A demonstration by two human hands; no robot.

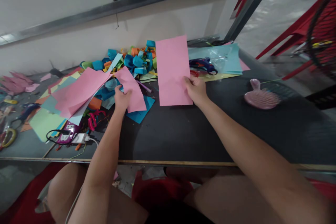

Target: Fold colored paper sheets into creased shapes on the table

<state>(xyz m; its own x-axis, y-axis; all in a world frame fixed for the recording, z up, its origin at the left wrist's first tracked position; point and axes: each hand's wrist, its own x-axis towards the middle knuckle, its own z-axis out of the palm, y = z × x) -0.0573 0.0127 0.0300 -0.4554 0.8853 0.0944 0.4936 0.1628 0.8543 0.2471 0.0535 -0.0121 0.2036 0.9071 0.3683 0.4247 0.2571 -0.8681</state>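
My right hand (196, 90) grips a flat pink sheet of paper (172, 66) by its lower right edge and holds it up above the dark table. In my left hand (123, 98), thumb and fingers close on a smaller, slightly bent pink piece of paper (132, 89). A blue sheet of paper (143, 110) lies under that piece on the tabletop. Just left of my left hand, a large pink sheet (81, 91) rests on a pile of coloured papers. Behind both hands is a heap of folded blue, orange and green paper pieces (138, 59).
A pink hairbrush (262, 98) lies at the right. Behind the right hand are a dark blue glue gun (203, 64) and light blue sheets (231, 59). A purple power strip (68, 131) with a white plug and cable sits near the front left edge. Scissors (9, 138) lie far left.
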